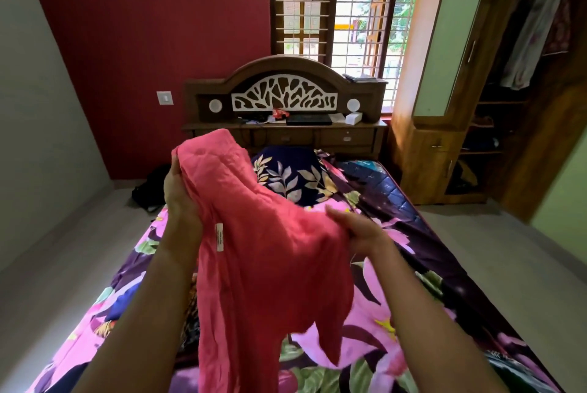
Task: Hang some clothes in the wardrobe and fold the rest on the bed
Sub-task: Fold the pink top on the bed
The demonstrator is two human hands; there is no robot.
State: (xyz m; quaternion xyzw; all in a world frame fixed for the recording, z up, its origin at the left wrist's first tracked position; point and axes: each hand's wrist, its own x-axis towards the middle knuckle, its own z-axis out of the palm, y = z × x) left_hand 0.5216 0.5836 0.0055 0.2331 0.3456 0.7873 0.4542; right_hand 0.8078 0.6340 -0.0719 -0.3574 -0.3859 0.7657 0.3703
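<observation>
A coral-pink garment [270,249] hangs in the air above the bed [413,297], with a small white label showing on its inner seam. My left hand [181,198] grips its upper left edge, raised high. My right hand [359,227] holds the right edge lower down, fingers curled into the cloth. The lower part of the garment drapes down between my forearms. The wardrobe [521,100] stands open at the right with clothes hanging inside.
The bed has a floral sheet in pink and purple and a dark leaf-print pillow [292,176] near the wooden headboard [286,97]. A dark patterned cloth lies under the garment at the left. A black bag [149,186] sits on the floor left of the bed.
</observation>
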